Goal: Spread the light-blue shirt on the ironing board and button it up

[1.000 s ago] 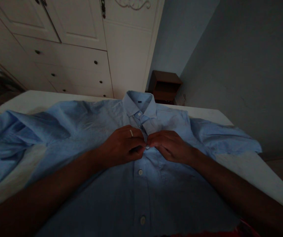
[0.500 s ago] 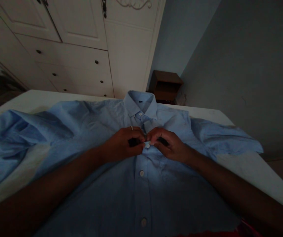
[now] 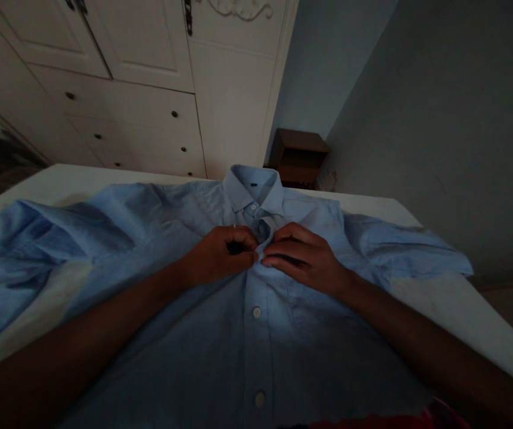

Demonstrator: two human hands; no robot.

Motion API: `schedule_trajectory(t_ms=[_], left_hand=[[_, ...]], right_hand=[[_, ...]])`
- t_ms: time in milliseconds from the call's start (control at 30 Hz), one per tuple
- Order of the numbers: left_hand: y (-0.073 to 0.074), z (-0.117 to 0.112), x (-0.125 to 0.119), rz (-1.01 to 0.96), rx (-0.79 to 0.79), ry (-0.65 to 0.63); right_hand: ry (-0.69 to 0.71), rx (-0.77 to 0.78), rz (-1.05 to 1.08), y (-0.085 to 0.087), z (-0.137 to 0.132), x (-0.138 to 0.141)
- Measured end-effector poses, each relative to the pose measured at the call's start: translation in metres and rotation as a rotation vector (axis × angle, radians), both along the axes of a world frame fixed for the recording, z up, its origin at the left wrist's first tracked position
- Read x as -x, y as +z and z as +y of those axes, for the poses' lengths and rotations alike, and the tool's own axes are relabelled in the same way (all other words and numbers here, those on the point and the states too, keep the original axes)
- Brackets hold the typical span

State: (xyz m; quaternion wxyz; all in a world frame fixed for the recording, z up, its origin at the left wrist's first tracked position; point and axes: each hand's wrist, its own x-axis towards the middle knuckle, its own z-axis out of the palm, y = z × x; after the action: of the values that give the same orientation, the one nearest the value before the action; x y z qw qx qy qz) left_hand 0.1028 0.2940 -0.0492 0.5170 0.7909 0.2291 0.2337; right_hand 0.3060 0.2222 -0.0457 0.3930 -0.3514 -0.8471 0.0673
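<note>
A light blue button-up shirt (image 3: 185, 339) lies face up, its collar (image 3: 233, 190) pointing away from me. Around the upper chest, my left hand (image 3: 220, 253) pinches the edge of the front placket between thumb and fingers. My right hand (image 3: 307, 256) pinches the same raised fold from the other side, with its fingertips close to the left ones. The button between my hands is hidden by fingers and cloth. Fastened buttons show at the collar (image 3: 253, 207) and lower down the placket, one at mid-chest (image 3: 257, 311) and another nearer to me (image 3: 260, 398).
The shirt lies on a white table (image 3: 453, 304), its sleeves spread to both sides. Beyond the far edge stand a cream wardrobe (image 3: 233, 101) with dark knobs and a small brown cabinet (image 3: 303, 143). Red cloth (image 3: 372, 422) shows at the bottom edge.
The placket between my hands has been lifted and curled into a fold. My left hand has shifted slightly left, and the button seen at my fingertips is now covered.
</note>
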Motion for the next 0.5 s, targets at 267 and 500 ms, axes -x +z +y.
schedule_trajectory(t_ms=[267,500], left_hand=[[0.0001,0.0035,0.0010,-0.006,0.021,-0.022],[0.0036,0.0031,-0.0001,0.046,-0.058,-0.024]], right_hand=[[-0.142,0.081,0.017,0.0009,-0.0065,0.0096],[-0.137,0.107,0.044,-0.0056,-0.0053,0.0104]])
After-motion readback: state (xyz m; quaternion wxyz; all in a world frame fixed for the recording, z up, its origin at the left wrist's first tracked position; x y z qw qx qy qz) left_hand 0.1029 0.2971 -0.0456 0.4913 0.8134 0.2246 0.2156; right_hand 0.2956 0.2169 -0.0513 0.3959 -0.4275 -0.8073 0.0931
